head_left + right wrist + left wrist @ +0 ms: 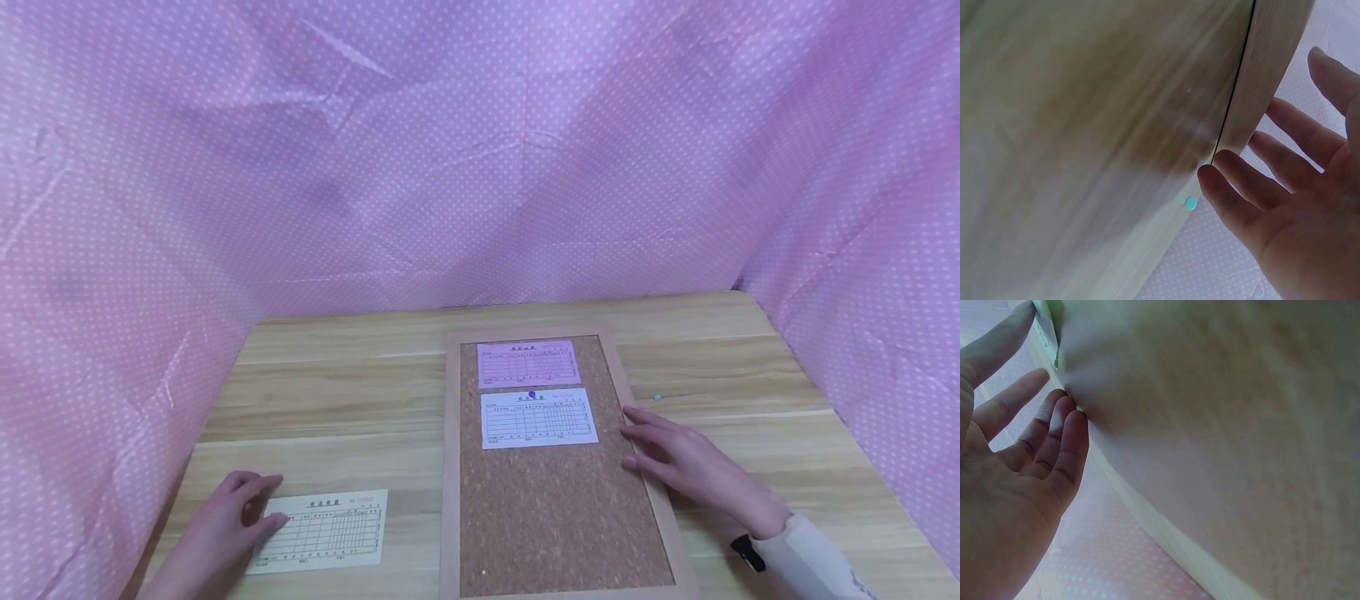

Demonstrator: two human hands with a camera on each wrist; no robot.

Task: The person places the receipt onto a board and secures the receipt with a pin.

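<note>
A pale yellow receipt slip [324,532] lies on the wooden table at the left. My left hand [225,525] is at its left end, the thumb touching the slip and the fingers apart from the thumb. To the right is a cork board [558,517] in a light wooden frame. A pink slip [528,364] lies at the board's top, with a white slip [538,419] just below it. A purple pushpin [532,394] stands at the white slip's upper edge. My right hand [690,462] rests with loosely extended fingers on the frame's right side.
A small turquoise pushpin [1190,204] lies on the table [360,375], right of the board and near my right fingers. A tiny pale dot [483,572] shows low on the cork. Pink dotted cloth [480,167] hangs around the table's back and sides.
</note>
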